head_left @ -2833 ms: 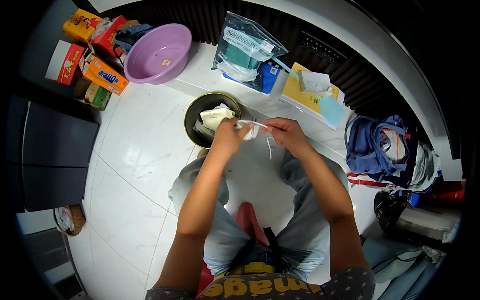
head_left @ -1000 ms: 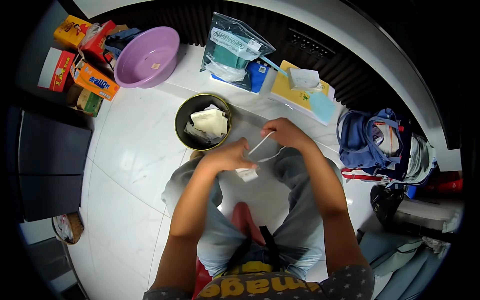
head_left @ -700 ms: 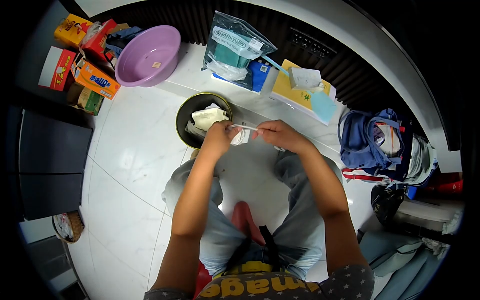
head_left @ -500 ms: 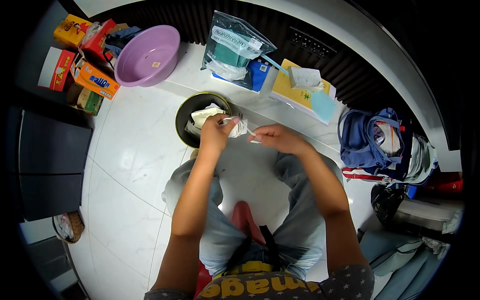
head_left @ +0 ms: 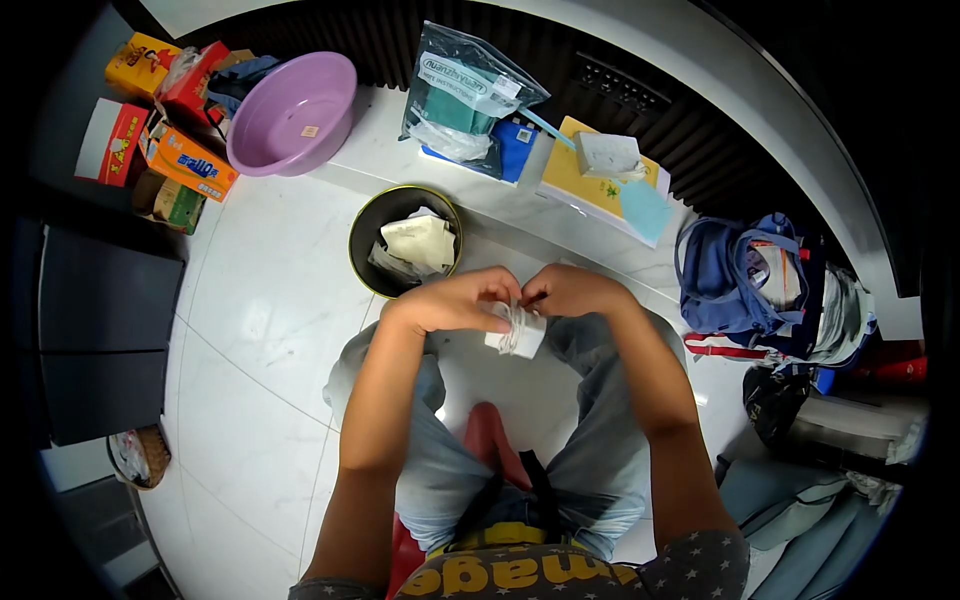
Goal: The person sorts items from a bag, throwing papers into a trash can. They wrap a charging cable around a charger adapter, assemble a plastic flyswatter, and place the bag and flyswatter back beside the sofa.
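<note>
A small white block (head_left: 517, 332) with a white cord (head_left: 516, 318) wound around it hangs between my two hands, above the gap between my knees. The fingers of my left hand (head_left: 468, 298) are closed on its left side. My right hand (head_left: 572, 291) pinches at the upper end of the cord, its fingertips close to those of my left hand. A round bin (head_left: 355, 247) with a yellow rim and crumpled paper inside stands just beyond my left hand.
A purple basin (head_left: 290, 115) and several cardboard boxes (head_left: 190, 160) are at the upper left. On the ledge lie a clear bag (head_left: 465, 100), a yellow box (head_left: 580, 180) and a white tissue box (head_left: 608, 156). A blue bag (head_left: 720, 285) is at the right.
Both hands have come down toward my knees with the white block. My right hand has moved in beside my left hand, and the loose cord end no longer shows between them.
</note>
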`<action>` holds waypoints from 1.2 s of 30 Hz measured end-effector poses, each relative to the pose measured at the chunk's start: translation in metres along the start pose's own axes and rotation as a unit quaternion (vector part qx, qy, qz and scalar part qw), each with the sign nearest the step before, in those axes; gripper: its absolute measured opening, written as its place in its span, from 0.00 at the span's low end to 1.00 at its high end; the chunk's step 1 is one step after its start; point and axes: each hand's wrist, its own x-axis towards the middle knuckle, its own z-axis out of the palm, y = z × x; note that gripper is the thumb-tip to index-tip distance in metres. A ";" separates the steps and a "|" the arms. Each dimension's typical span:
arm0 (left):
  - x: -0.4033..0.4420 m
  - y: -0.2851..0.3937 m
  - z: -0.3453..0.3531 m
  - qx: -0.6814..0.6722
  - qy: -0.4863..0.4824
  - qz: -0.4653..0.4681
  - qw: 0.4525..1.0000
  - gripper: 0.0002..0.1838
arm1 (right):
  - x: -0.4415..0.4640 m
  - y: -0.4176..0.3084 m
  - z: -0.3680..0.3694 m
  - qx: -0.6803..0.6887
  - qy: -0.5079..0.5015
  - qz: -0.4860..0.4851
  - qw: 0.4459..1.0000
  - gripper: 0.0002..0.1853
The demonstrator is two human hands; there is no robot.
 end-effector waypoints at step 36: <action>0.013 -0.013 -0.003 -0.266 0.318 0.046 0.909 0.17 | -0.001 -0.015 -0.005 0.349 0.206 -0.024 0.914 0.09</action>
